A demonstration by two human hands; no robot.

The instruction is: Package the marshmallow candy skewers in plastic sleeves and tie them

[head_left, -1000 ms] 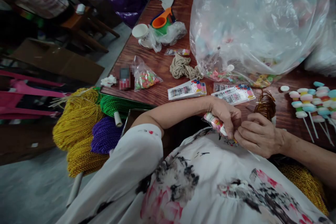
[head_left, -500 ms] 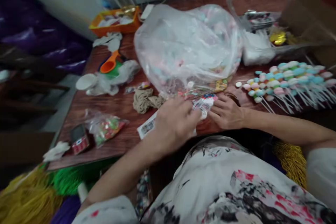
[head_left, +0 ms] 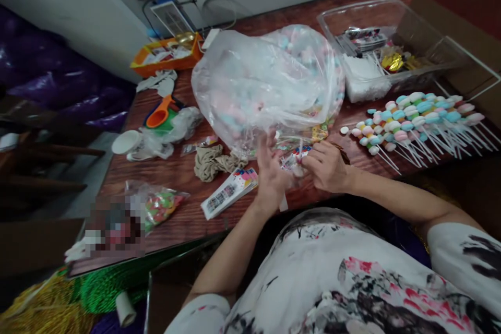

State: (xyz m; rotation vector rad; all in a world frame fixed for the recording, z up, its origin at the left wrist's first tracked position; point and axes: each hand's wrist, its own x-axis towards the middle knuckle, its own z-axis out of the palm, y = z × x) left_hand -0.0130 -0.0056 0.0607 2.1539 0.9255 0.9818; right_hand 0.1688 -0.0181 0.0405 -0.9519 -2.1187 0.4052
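My left hand [head_left: 271,175] is raised just over the table's front edge, its fingers spread and slightly blurred. Close to its right, my right hand [head_left: 325,166] is closed in a pinch on what looks like a thin white stick [head_left: 300,147]. A small pale lump [head_left: 299,171] shows below the stick, too blurred to name. Behind the hands lie printed packets [head_left: 291,160], partly covered by the fingers. A stack of printed cards [head_left: 230,193] rests left of my left hand. The large clear bag of pastel marshmallows [head_left: 270,78] stands just beyond both hands.
Marshmallow skewers [head_left: 422,120] lie in rows at the right. A clear plastic bin [head_left: 410,70] stands behind them. Leftward are a crumpled beige cloth [head_left: 213,162], an orange scoop [head_left: 158,115], a bag of colourful sweets [head_left: 162,206] and an orange basket [head_left: 166,62].
My left hand has opened and turned its fingers upward, moving off the cards, which now show more fully. My right hand has curled into a pinch. The whole view has shifted slightly.
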